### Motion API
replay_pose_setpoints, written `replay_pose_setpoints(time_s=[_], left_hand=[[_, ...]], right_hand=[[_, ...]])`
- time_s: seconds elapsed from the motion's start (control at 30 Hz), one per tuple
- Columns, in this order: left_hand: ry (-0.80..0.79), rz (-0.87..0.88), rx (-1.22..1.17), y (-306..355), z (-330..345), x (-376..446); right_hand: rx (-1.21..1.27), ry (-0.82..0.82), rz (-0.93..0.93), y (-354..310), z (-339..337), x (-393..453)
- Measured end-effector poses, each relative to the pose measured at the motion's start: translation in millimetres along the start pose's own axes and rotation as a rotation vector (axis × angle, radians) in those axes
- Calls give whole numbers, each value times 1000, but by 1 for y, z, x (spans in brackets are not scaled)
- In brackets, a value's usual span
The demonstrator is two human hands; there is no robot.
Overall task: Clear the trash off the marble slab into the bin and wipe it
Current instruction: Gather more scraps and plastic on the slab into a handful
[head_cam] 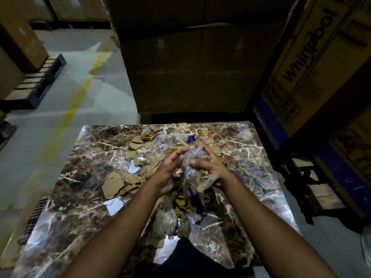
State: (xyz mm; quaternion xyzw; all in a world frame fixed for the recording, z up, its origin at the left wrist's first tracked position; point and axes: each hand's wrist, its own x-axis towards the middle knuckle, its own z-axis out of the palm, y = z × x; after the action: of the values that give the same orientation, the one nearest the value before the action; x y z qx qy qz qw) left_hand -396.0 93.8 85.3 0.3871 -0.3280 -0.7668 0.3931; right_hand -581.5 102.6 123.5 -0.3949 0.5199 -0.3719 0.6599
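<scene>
— Two bare forearms come up from the near edge; how many things do the hands hold?

— One bundle. The left hand (167,170) and right hand (208,167) meet above the middle of the marble slab (80,207), with a crumpled wad of clear plastic (192,169) between them. The right grip is curled round the wad, thumb on its near face. The left grip lies flatter, its fingers nearly straight and pressed against the wad's left side.

— And under the hands, nearest first?

— One clear plastic bag (168,219) lies crumpled on the table by the near edge, with a brown clump (183,203) showing just beyond it and a blue strip (200,207) beside that. Left of it lies one white paper scrap (114,205). Past that, a heap of torn cardboard pieces (122,183) spreads toward the centre; they overlap, so an exact count cannot be given. A second, smaller white scrap (133,168) sits beyond the heap.

— Farther back?

— More clear plastic and one more brown clump (147,136) near the far edge, with a blue wrapper bit (191,139) just right of it.

— Beyond the table?

— One dark carton stack (190,67) straight ahead, one printed carton (313,63) at right reading "Whirlpool", and grey floor with one yellow line (78,97) at left.
</scene>
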Motion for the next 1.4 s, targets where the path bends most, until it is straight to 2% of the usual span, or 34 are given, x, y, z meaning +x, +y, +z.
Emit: replay_pose_setpoints(time_s=[0.1,0.2,0.3,0.37,0.43,0.53,0.67,0.93,1.13,1.23,1.4], left_hand=[[75,33,214,2,-18,-7],[136,27,702,-8,-29,-15],[-79,-34,1338,-26,-27,-15],[-181,-8,1783,-39,-24,-10],[-218,25,1924,-50,-26,-7],[-157,7,1812,-60,-40,-6],[-52,55,1914,-59,-54,0],[-137,-151,1805,-46,-47,32],[-63,-232,1661,-34,-42,35],[-10,-156,1551,-32,-52,32],[150,70,1111,-12,-40,17]], right_hand=[[-3,76,18,3,-9,-1],[8,131,-2,7,-19,-1],[-3,182,-40,19,-22,2],[-20,186,-45,27,-22,2],[-40,176,-68,31,-18,0],[-55,198,-100,38,-19,-3],[-19,274,-79,45,-29,-8],[-20,292,-46,42,-38,-33],[-17,317,-29,54,-47,-38],[6,338,-52,61,-50,-36],[6,381,-44,67,-46,-23]])
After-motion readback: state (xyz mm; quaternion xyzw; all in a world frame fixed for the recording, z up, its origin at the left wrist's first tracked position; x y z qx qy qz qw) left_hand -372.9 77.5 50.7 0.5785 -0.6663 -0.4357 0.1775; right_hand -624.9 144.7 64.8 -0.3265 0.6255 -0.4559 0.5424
